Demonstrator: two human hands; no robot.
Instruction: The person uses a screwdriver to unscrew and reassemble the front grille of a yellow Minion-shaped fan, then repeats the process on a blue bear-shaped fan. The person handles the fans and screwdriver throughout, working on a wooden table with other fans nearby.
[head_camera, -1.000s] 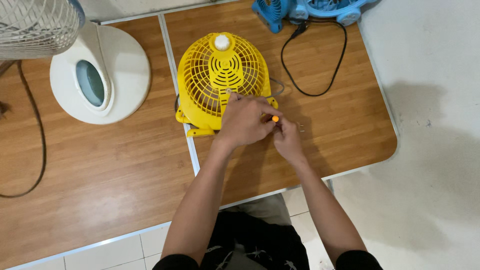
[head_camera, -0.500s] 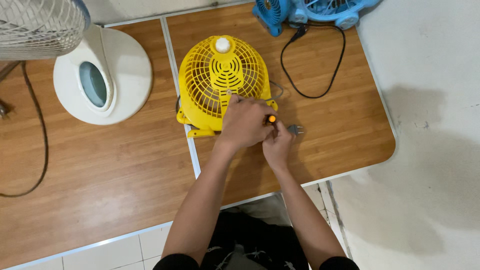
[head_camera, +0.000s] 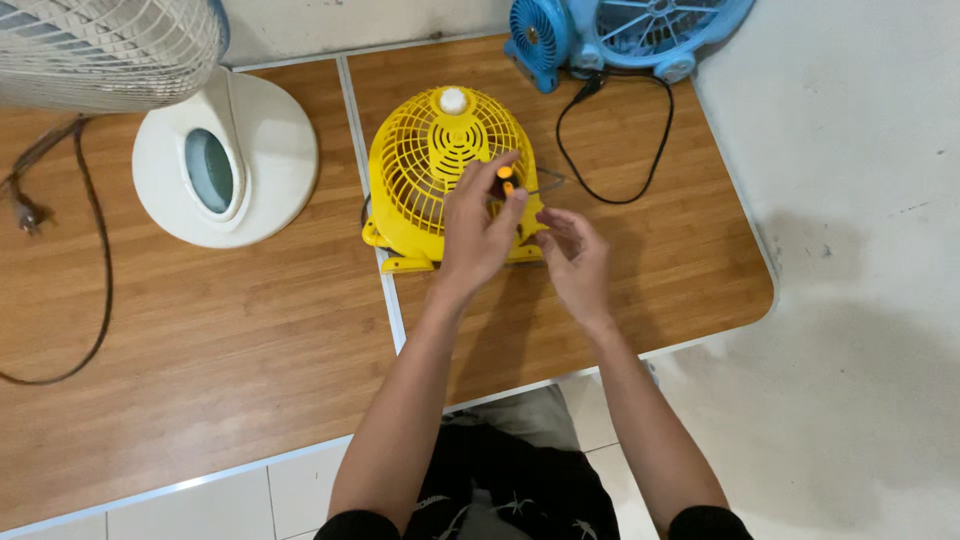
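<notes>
A small yellow fan (head_camera: 430, 165) with a round grille stands on the wooden table (head_camera: 250, 330), face tilted up. My left hand (head_camera: 478, 232) is raised over the fan's right side and grips a small orange-handled tool (head_camera: 505, 179) between thumb and fingers. My right hand (head_camera: 576, 262) hovers just right of the fan's base, fingers apart, with nothing visible in it. A thin grey wire piece (head_camera: 548, 184) juts out by the fan's right edge.
A white fan base (head_camera: 228, 160) and its pale grille (head_camera: 100, 50) stand at the far left, with a dark cord and plug (head_camera: 25, 215). A blue fan (head_camera: 625, 30) lies at the back right, its black cable (head_camera: 600, 160) looping on the table. The table edge runs near my lap.
My left hand has lifted from the fan's base up over its grille, still gripping the orange tool. My right hand has drawn back from under it and spread its fingers.
</notes>
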